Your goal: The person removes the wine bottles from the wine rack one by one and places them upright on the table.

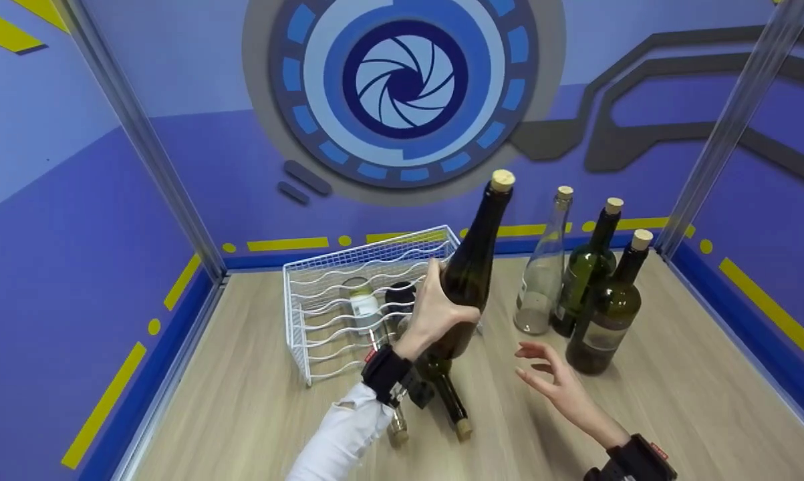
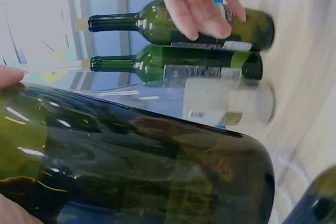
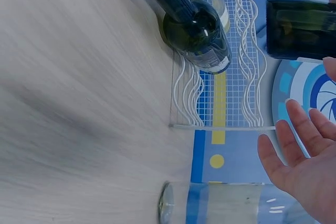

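A left hand (image 1: 435, 314) was raised in a curled grip, its thumb (image 1: 466, 313) set apart from the fingers (image 1: 432, 272), its white-sleeved forearm (image 1: 341, 433) slanted inward, a right hand (image 1: 557, 384) hovered lower, its fingers (image 1: 537, 348) loosely parted.

1. Corked dark glass bottle (image 1: 475, 260), gripped by the left hand (image 1: 435, 314); raised and tilted, its cork up and leaning right, above the rack's right end.
2. White wire rack (image 1: 368, 252) with wavy bars; two corked bottles lie in it, a clear bottle (image 1: 361, 300) and a green bottle (image 1: 450, 395), necks toward the viewer.
3. Right of the rack, three corked bottles stand upright: a clear one (image 1: 535, 307), a green one (image 1: 582, 277), and a labelled green one (image 1: 601, 334), nearest the right hand (image 1: 555, 381).
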